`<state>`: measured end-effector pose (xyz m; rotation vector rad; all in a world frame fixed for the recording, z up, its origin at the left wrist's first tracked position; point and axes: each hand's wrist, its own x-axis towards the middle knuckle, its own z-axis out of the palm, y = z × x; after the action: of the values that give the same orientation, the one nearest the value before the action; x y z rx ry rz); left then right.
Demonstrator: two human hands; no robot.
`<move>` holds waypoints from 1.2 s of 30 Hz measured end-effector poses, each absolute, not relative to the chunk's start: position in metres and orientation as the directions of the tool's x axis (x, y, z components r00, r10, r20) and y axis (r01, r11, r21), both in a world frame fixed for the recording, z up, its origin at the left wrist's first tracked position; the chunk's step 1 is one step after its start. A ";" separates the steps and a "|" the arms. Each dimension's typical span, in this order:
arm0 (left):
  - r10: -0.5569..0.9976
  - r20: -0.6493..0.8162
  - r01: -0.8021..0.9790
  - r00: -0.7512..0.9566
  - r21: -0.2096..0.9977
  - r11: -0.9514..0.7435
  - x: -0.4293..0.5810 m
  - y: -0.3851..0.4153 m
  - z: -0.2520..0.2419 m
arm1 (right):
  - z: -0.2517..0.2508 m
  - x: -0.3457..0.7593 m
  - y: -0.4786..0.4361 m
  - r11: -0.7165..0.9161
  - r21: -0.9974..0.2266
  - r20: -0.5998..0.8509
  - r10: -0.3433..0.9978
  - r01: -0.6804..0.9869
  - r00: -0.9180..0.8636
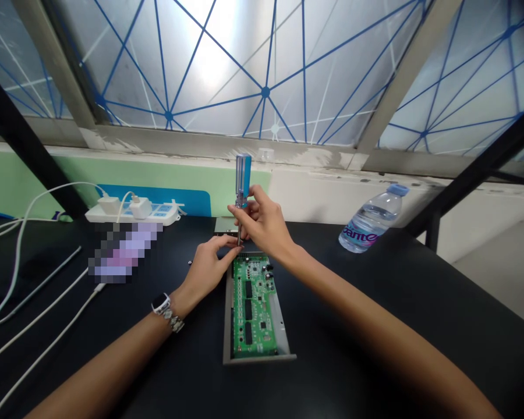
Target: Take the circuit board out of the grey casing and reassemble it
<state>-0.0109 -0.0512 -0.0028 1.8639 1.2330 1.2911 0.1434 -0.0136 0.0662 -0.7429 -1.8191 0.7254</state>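
Observation:
My right hand [264,224] grips a screwdriver [243,174] with a clear and blue handle, its fingers around the lower handle. The screwdriver stands nearly upright, shaft pointing down at the far end of a green circuit board [255,314]. That board lies in a shallow metal housing [227,331] on the black table. My left hand [207,265] has thumb and forefinger pinched together beside the screwdriver's tip. Whatever is between them is too small to make out, and the tip itself is partly hidden by the fingers. A pale flat piece [226,225] lies just behind the hands.
To the right a water bottle [371,221] stands tilted in view. At the left are a white power strip [157,212] with plugged-in chargers, a blurred-out phone-like object [126,256] and several white cables [43,317]. A small dark item [190,262] lies left of my left hand.

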 end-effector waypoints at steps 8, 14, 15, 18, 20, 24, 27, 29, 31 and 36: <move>0.909 0.400 0.360 0.118 0.836 -0.414 -0.011 -0.051 -0.003 | 0.063 0.143 -0.012 0.619 -0.770 0.557 0.769 0.152 -0.313; 0.886 0.444 0.355 0.135 0.813 -0.461 -0.005 -0.048 0.008 | 0.063 0.143 -0.013 0.627 -0.758 0.557 0.765 0.178 -0.322; 0.881 0.454 0.333 0.133 0.817 -0.471 -0.004 -0.045 0.010 | 0.063 0.143 -0.013 0.629 -0.756 0.559 0.765 0.183 -0.320; 0.890 0.433 0.262 0.144 0.850 -0.456 -0.003 -0.036 0.013 | 0.061 0.143 -0.013 0.636 -0.745 0.572 0.765 0.204 -0.297; 0.901 0.408 0.223 0.146 0.874 -0.432 -0.003 -0.031 0.012 | 0.060 0.144 -0.013 0.638 -0.740 0.580 0.766 0.212 -0.278; 0.899 0.429 0.195 0.084 0.878 -0.437 -0.002 -0.030 0.011 | 0.058 0.144 -0.013 0.635 -0.744 0.581 0.769 0.210 -0.265; 0.893 0.446 0.229 0.058 0.865 -0.447 0.000 -0.036 0.010 | 0.058 0.143 -0.014 0.630 -0.748 0.577 0.773 0.210 -0.262; 0.895 0.443 0.240 0.057 0.864 -0.443 0.000 -0.038 0.009 | 0.058 0.143 -0.015 0.620 -0.757 0.571 0.781 0.204 -0.254; 0.901 0.429 0.227 0.058 0.874 -0.430 0.000 -0.039 0.008 | 0.058 0.143 -0.015 0.605 -0.774 0.557 0.791 0.186 -0.253; 0.921 0.380 0.120 0.081 0.914 -0.388 -0.004 -0.041 0.006 | 0.060 0.146 -0.011 0.543 -0.834 0.495 0.814 0.095 -0.304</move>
<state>-0.0038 -0.0408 0.0056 1.6271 1.0522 1.3836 0.1465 -0.0114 0.0599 -0.7602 -1.7485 0.8716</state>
